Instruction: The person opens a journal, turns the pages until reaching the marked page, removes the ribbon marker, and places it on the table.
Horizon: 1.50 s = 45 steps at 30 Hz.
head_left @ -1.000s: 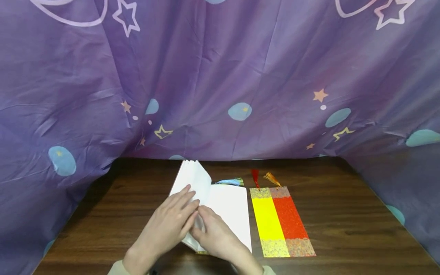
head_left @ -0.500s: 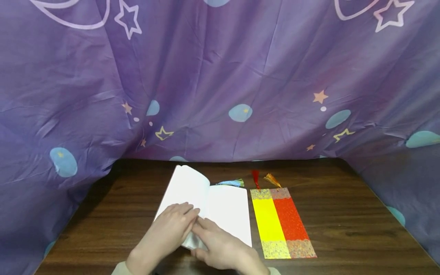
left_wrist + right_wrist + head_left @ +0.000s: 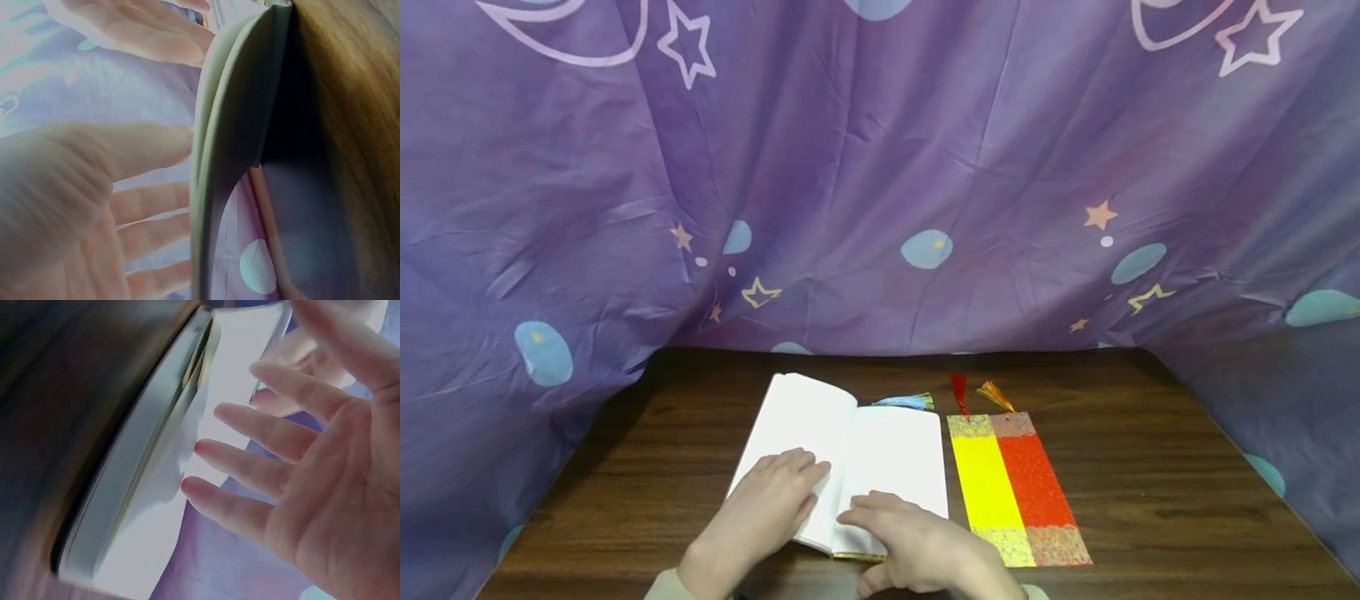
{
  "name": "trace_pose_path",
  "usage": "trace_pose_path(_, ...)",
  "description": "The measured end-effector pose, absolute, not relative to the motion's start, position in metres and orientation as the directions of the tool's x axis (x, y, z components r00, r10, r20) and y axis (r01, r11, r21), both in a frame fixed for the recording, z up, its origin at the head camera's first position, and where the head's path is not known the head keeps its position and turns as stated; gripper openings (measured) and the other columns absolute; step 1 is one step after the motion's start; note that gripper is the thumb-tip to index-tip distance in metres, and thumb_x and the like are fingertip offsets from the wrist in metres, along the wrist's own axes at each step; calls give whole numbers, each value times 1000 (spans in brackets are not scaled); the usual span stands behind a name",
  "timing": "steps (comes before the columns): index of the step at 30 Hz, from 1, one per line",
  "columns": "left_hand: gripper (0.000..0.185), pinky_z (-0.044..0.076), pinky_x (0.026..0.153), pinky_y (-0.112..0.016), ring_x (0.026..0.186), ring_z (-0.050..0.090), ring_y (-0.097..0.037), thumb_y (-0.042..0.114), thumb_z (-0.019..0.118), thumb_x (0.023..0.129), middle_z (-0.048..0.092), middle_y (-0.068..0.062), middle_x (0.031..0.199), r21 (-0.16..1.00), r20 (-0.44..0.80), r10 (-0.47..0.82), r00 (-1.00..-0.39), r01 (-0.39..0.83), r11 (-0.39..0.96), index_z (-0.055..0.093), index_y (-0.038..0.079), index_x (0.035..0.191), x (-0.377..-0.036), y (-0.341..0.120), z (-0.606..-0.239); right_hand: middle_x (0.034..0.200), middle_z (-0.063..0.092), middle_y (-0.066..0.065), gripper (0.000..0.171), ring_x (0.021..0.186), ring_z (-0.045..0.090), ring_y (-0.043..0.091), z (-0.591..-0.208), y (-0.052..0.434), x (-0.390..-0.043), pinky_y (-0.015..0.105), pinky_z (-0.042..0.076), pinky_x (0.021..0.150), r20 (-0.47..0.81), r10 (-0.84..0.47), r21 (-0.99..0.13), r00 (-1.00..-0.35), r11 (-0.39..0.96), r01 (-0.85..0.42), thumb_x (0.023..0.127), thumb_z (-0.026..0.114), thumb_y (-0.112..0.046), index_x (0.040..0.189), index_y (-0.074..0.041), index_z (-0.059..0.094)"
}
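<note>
An open book with blank white pages lies on the table. My left hand rests with extended fingers on its left page; the left wrist view shows those pages lifted off the table in a curve beside the thumb. Over the lower right page hovers my right hand, its fingers spread and nothing between them in the right wrist view. A blue tassel sticks out past the book's top edge. At the bottom edge, a gold patterned strip shows between the pages.
Right of the book, a yellow bookmark and a red bookmark lie side by side, with a red tassel and an orange tassel toward the back. A purple curtain hangs behind the dark wooden table.
The left pages have swung down to the left and the book lies more widely open. My right hand has left the centre fold, moving right and toward me, apart from the left hand.
</note>
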<state>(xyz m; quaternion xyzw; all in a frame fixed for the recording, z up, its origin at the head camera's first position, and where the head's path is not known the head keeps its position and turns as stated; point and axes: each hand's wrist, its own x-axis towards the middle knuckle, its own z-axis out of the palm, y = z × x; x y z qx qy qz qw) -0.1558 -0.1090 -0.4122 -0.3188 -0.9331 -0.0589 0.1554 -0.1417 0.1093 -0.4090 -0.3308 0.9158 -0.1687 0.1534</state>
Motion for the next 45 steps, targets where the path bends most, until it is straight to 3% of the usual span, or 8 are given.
trace_pose_path(7,33,54,82,-44,102,63,-25,14,77,80,66,-8,107,4,322,583,-746,617,787,69,9,112,-155,-113,-415,156,33,7,89,143,28,31,-417,119,-146,55,34,108,-234,-534,-422,-812,808,-410,61,92,-35,141,-28,52)
trace_pose_path(14,31,54,80,-44,102,62,-25,13,75,81,66,-9,107,17,330,583,-742,623,782,68,8,111,-152,-118,-415,159,24,15,103,144,20,40,-426,129,-154,64,26,109,-254,-504,-383,-826,836,-393,61,93,-29,149,-25,41)
trace_pose_path(21,30,54,82,-45,103,62,-26,14,74,83,66,-10,108,38,314,585,-748,625,780,69,8,112,-155,-114,-413,151,38,17,92,138,32,40,-425,140,-159,61,32,107,-229,-515,-321,-826,841,-435,64,92,-35,144,-20,48)
trace_pose_path(26,27,54,81,-45,102,63,-25,15,72,85,66,-9,106,39,306,589,-748,628,777,69,8,111,-156,-112,-411,139,55,8,77,131,45,32,-423,147,-165,51,39,106,-188,-540,-340,-820,819,-462,67,89,-37,136,-21,56)
trace_pose_path(34,25,53,85,-45,106,62,-25,17,68,89,67,-9,109,66,278,575,-770,612,788,69,8,112,-159,-109,-413,122,65,6,33,118,56,28,-422,158,-167,45,44,102,-71,-600,-349,-796,763,-544,81,76,-8,112,-17,72)
trace_pose_path(36,26,53,86,-45,106,62,-25,18,68,89,67,-9,109,65,281,574,-769,612,788,69,8,112,-159,-109,-413,116,67,5,27,112,59,27,-422,157,-167,51,45,97,7,-596,-324,-803,758,-566,81,77,-8,106,-18,73)
trace_pose_path(41,29,53,84,-43,102,63,-23,30,65,93,67,-8,106,61,316,573,-756,619,783,69,8,111,-158,-108,-412,128,61,11,40,122,50,41,-423,147,-167,75,35,91,160,-497,-317,-853,792,-522,75,85,-20,111,-17,70)
trace_pose_path(45,35,54,80,-40,94,64,-19,39,59,97,67,-5,99,56,383,559,-735,623,780,71,8,108,-158,-108,-411,142,47,23,56,131,37,52,-424,136,-167,78,31,94,239,-411,-366,-880,801,-474,69,90,-21,119,-14,66)
